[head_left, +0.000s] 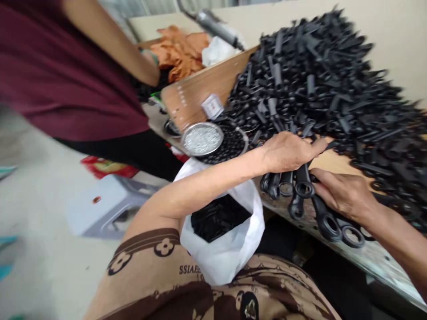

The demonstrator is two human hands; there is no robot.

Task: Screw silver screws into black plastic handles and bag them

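My left hand point(288, 151) reaches across from the left and is closed over several black ring-ended plastic parts point(304, 182) at the table's front edge. Their round ends point down toward me. Close beside it, my right hand point(347, 195) is closed around more of these black parts point(328, 224), whose ring ends hang past the edge. The palms and some fingertips are hidden. Behind both hands rises a large pile of similar black parts point(310, 75). A white bag point(255, 218) with black pieces inside sits open at my lap, under my left forearm.
Left of the pile stand a metal bowl of small silvery pieces point(203, 138) and a container of small black pieces point(230, 140). A small white box point(212, 106) rests by a wooden board point(193, 95). A co-worker in a maroon shirt point(76, 80) stands left, near a grey stool point(103, 204).
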